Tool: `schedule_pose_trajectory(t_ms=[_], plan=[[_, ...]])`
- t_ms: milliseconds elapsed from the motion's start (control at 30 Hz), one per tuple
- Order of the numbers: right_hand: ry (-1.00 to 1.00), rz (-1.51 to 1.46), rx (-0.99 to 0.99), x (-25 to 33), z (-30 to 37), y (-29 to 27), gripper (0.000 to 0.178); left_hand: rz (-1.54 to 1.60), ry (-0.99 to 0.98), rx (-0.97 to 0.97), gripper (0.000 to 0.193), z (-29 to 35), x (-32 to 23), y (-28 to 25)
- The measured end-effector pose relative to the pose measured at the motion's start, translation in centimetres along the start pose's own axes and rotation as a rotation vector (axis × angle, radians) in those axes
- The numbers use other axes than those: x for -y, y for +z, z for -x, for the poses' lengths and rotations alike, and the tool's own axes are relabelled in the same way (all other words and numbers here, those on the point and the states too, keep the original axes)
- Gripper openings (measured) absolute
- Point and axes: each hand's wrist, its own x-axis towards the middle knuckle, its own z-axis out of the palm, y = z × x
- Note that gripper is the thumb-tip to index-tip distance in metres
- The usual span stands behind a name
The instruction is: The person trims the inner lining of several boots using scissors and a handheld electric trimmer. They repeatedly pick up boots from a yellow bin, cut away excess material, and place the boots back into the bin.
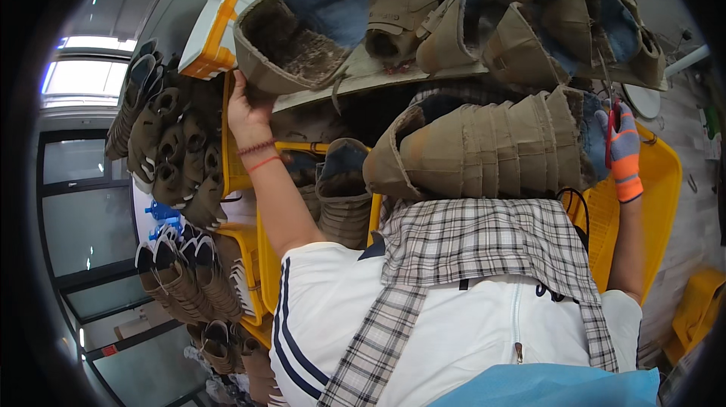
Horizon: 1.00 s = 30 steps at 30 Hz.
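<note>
At the upper left, my bare left hand (pixel 251 110) is at the lower edge of an olive-brown canvas boot upper (pixel 261 51) with blue lining. My thumb shows beside the upper; the other fingers are mostly hidden behind it. My right hand (pixel 625 151), in a grey and orange knit glove, is closed around red-handled scissors (pixel 609 135), their blades pointing away. Next to that hand, a row of nested boot uppers (pixel 484 146) lies sideways across my front, above my checked apron (pixel 476 233).
More uppers (pixel 404 6) crowd a pale work surface (pixel 363 88) ahead. A white box with orange tape (pixel 219 25) stands at its left. Yellow crates (pixel 658 187) flank me, and stacked uppers (pixel 178 135) fill the left side. A blue stool-like surface (pixel 544 388) shows below.
</note>
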Motion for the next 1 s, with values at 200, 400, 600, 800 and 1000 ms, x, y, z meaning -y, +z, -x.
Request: schedule_pose_trajectory(t_ms=[200,400,600,800,1000], plan=[[-0.331,0.097,0.005,9.4,-0.7,-4.3,0.046,0.02,-0.231,0.018,0.042,6.0,6.5,1.9],[-0.803,0.268,0.097,18.7,-1.3,-5.6,0.035,0.179,-0.542,0.108,0.033,9.4,12.1,3.4],[-0.884,0.513,0.309,21.9,-2.3,-1.0,0.032,0.024,-0.661,0.213,0.026,10.3,13.9,1.2],[-0.728,0.705,0.507,21.1,-2.3,4.4,0.034,0.115,-0.675,0.234,0.027,10.4,14.3,-1.0],[-0.956,0.404,0.309,22.9,-3.0,0.9,0.032,0.092,-0.656,0.207,0.027,10.7,14.2,-0.9]])
